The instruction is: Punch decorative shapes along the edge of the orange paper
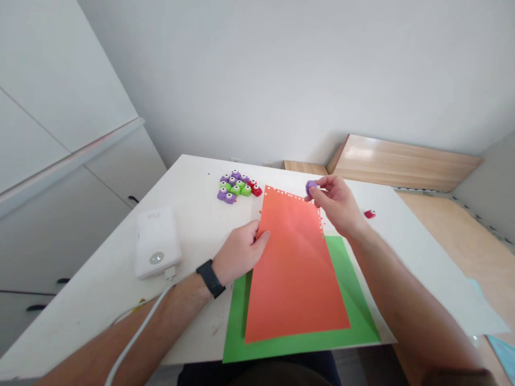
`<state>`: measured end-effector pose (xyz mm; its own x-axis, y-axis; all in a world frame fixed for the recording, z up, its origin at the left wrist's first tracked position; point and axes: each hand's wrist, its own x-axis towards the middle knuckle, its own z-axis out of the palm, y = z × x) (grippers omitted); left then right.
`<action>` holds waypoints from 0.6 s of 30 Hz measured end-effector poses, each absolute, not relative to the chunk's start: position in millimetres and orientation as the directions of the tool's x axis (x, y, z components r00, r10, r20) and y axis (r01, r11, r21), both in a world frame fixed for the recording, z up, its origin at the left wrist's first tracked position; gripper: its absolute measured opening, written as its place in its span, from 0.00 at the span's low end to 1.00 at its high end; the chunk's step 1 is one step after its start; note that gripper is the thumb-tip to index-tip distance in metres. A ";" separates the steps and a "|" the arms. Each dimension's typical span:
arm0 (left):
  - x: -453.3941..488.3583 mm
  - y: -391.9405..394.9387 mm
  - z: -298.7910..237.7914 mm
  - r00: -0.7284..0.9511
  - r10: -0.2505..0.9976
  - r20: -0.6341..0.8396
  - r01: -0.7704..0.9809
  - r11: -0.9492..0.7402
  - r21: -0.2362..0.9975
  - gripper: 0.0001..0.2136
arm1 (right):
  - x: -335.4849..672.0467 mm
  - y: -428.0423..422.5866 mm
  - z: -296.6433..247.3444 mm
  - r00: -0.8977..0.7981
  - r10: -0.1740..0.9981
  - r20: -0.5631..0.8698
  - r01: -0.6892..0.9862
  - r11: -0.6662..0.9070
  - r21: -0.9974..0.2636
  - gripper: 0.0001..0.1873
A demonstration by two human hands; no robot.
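Steadying an orange paper sheet with our left hand, we hold a small purple craft punch in our right hand over a white table. The left hand is partly closed, its fingers curled at the sheet's left edge and keeping hold of the paper. The right hand pinches the punch between thumb and forefinger, with the other fingers loosely curled. The punch sits just beside the sheet's upper right corner; we cannot tell how high it is above the table. Small round holes run along the sheet's top edge and partway down its right edge. The sheet lies at a slight angle on a larger green paper sheet, which juts past the table's near edge. Beyond the top edge, a tight cluster of purple, green and red craft punches sits near the far side of the table, and a lone red punch lies to the right, well apart from the paper. A black watch circles our left wrist. To the left, a white box trails a white cable across the table edge.
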<state>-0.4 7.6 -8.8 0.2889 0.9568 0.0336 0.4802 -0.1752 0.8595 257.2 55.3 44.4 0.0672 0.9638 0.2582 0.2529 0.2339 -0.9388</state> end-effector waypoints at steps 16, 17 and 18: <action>-12.7 15.9 -9.2 0.240 0.970 -0.044 0.367 -0.049 0.929 0.16 | 331.8 20.0 -13.6 0.137 0.988 -0.065 -0.106 -0.051 -0.993 0.27; -13.3 16.3 -9.5 0.235 0.971 -0.051 0.352 -0.036 0.935 0.16 | 331.1 19.6 -14.0 0.125 0.989 -0.079 -0.119 -0.064 -0.991 0.27; -13.8 16.5 -9.9 0.229 0.972 -0.058 0.344 -0.025 0.939 0.17 | 330.3 19.3 -14.6 0.112 0.990 -0.087 -0.131 -0.072 -0.989 0.26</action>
